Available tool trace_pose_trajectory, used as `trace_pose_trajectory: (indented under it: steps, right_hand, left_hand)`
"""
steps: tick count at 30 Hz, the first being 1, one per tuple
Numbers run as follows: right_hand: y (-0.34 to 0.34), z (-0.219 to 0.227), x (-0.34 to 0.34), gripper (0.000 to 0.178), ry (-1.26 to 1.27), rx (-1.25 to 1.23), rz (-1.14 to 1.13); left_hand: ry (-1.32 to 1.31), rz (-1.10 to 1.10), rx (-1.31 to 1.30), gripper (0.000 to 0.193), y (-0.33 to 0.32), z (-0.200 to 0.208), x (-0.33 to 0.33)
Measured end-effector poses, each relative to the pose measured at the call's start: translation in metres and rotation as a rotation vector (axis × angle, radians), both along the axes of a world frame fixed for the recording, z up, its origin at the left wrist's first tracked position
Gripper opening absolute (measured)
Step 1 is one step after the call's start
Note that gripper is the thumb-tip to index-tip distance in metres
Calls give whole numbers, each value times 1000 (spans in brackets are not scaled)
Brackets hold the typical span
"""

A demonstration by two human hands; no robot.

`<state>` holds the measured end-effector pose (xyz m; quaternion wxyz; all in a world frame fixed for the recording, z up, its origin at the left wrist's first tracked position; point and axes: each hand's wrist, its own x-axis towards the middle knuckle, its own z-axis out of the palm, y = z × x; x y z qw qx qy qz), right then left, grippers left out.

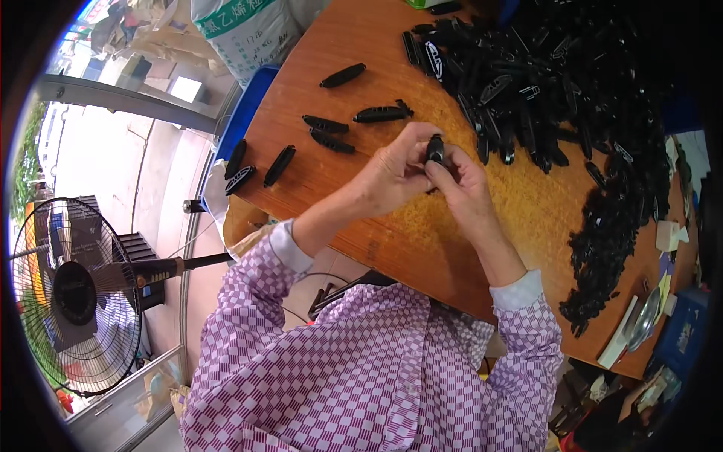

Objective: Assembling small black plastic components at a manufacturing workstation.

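Observation:
Between my two hands, over the wooden table (376,248), is a small black elongated plastic piece (434,148), seen nearly end-on. My left hand (393,172) grips it from the left, thumb and fingers bent around it. My right hand (467,183) pinches it from the right, with the thumb across its near end. The fingers hide much of the piece. Left of my hands lie several similar black pieces, among them a slotted one (380,114) close to my left hand and another (343,75) farther off. A large pile of black pieces (527,98) covers the far right.
A heap of smaller black parts (602,260) runs down the table's right side. Near the right edge is a shiny metal dish (645,322). A white sack (245,38) and a blue bin (254,105) stand beyond the left edge. A fan (74,292) is at far left.

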<state>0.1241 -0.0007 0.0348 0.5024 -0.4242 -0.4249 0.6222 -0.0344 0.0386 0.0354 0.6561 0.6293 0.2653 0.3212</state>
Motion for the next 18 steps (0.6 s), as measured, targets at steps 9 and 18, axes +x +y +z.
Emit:
trace_pose_trajectory:
  steps: [9, 18]
  right_hand:
    - [51, 2, 21, 23, -1249, 677, 172]
    - [51, -18, 30, 18, -1181, 613, 122]
  left_hand:
    - [678, 443, 540, 22, 168, -7, -6]
    - [1147, 336, 731, 29, 209, -21, 20]
